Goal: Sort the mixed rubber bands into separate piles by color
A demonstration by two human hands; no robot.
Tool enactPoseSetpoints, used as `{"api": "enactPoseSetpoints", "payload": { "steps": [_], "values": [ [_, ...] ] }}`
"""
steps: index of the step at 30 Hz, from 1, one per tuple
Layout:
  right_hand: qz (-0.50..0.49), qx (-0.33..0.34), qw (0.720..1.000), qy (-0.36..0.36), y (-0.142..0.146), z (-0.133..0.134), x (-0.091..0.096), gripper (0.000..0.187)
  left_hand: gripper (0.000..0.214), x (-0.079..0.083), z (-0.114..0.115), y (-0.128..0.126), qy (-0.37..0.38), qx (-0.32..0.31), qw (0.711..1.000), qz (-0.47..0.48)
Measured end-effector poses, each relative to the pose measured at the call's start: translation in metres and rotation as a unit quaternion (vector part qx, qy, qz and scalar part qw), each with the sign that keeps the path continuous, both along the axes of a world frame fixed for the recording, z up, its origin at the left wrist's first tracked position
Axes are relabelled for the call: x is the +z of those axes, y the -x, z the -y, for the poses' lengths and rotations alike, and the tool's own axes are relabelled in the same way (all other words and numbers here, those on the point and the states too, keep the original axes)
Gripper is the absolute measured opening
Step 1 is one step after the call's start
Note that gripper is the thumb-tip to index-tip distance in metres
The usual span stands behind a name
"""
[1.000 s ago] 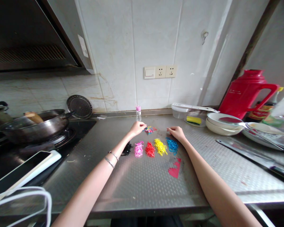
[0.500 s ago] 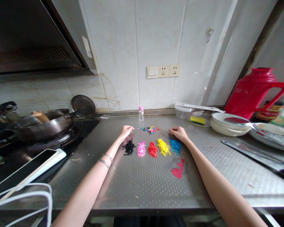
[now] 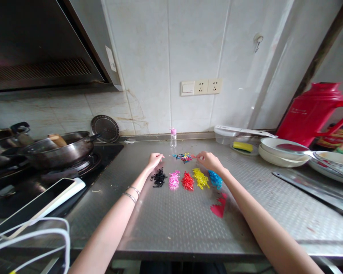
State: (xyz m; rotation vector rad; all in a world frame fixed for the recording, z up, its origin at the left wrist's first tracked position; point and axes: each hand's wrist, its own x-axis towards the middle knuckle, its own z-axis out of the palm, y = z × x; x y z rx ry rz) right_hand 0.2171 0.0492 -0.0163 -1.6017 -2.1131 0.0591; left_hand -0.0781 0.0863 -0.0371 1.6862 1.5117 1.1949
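Observation:
A small mixed-colour pile of rubber bands (image 3: 184, 156) lies on the metal counter between my hands. My right hand (image 3: 210, 161) is at the pile's right edge, its fingertips pinched together; whatever they pinch is too small to make out. Left of the pile rests my left hand (image 3: 155, 160), fingers closed and curled, their contents hidden. Nearer to me, sorted bands lie in a row: black bands (image 3: 159, 178), pink bands (image 3: 174, 180), red bands (image 3: 188, 180), yellow bands (image 3: 200, 178) and blue bands (image 3: 215, 179). My right wrist is just beside the blue ones.
A pink-capped clear bottle (image 3: 173, 138) stands behind the pile. A torn red piece (image 3: 218, 206) lies at front right. To the right are a knife (image 3: 311, 189), bowls (image 3: 282, 156) and a red thermos (image 3: 311, 114); to the left, a pan (image 3: 57, 152) and phone (image 3: 36, 207).
My right hand has moved left, from above the blue bands to the edge of the mixed pile. My left hand stays beside the pile. The whole view has shifted slightly.

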Motion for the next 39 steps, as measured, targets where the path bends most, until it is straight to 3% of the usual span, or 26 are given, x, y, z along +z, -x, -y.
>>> {"api": "enactPoseSetpoints", "payload": {
  "steps": [4,11,28,35,39],
  "values": [
    [0.025,0.11,0.993,-0.018,0.018,-0.003,-0.004,0.028,0.023,-0.002,-0.001,0.0,-0.014,0.004,1.0,-0.025],
    [0.051,0.196,0.979,-0.015,0.027,-0.015,-0.018,0.033,0.023,-0.004,0.0,0.0,-0.03,0.008,0.999,-0.045],
    [0.041,0.075,0.996,0.025,0.033,-0.02,-0.02,0.019,0.024,-0.007,-0.003,0.0,-0.036,-0.001,0.998,-0.047],
    [0.097,0.086,0.992,0.004,0.034,-0.023,-0.024,0.021,0.023,-0.007,-0.002,0.001,-0.035,0.0,0.998,-0.043],
    [0.098,0.108,0.989,-0.016,0.026,-0.025,-0.018,0.021,0.023,-0.007,-0.002,0.001,-0.039,-0.002,0.998,-0.044]
  ]
}}
